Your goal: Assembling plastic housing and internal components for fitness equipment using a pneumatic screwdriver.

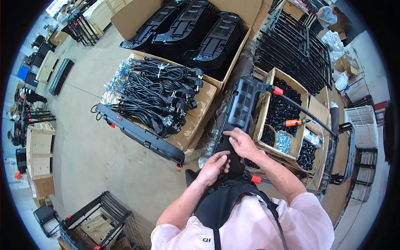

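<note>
We found the concrete floor (96, 154) carrying stock all around the work position. At the top stood a large carton of black moulded panels (196, 29), and to its right a stack of black wire frames (291, 46). Below the carton lay a flat cardboard box heaped with coiled black power cords (158, 89), with a long black bar (141, 135) resting along its near edge. A divided cardboard box of small black parts (285, 108), an orange-handled screwdriver (293, 122) lying on top, stood just to the right. The black vented housing (235, 121) lay lengthwise before us, between the cords and the parts box. Our right hand (243, 143) rested flat on its lower portion, fingers extended. Our left hand (214, 166) had its fingers curled against the housing's near end.
</note>
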The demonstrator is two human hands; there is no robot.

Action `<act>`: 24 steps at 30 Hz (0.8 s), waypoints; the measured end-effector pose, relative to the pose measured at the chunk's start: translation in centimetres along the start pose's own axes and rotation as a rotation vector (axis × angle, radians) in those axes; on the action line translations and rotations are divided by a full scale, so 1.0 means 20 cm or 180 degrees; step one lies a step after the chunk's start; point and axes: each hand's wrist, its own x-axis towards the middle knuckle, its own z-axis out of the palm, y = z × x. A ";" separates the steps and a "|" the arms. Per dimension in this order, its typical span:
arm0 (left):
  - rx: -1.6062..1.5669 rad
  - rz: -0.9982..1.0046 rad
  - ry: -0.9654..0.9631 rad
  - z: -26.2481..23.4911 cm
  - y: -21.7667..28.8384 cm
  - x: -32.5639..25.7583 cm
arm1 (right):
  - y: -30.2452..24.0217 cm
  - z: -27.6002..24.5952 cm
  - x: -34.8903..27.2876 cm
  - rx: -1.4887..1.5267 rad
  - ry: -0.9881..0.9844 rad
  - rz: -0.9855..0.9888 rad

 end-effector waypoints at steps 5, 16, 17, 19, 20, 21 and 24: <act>-0.0726 0.0185 -0.0172 0.04 0.01 0.13 | -0.01 -0.10 0.01 0.3606 0.0153 0.2026; -0.0469 -0.0143 -0.0239 0.22 0.02 0.36 | 0.01 -0.17 -0.05 0.2425 0.0832 0.1369; -0.0439 -0.0103 -0.0290 0.23 0.02 0.38 | 0.03 -0.17 -0.06 0.2459 0.0882 0.1332; -0.0397 -0.0078 -0.0344 0.24 0.02 0.41 | 0.06 -0.18 -0.07 0.2388 0.0900 0.1280; -0.0383 -0.0099 -0.0427 0.24 0.02 0.42 | 0.06 -0.19 -0.08 0.2306 0.0895 0.1225; -0.0372 -0.0118 -0.0510 0.25 0.02 0.43 | 0.06 -0.20 -0.08 0.2313 0.0907 0.1236; -0.0272 -0.0152 -0.0408 0.28 0.03 0.46 | 0.06 -0.23 -0.09 0.2386 0.0884 0.1346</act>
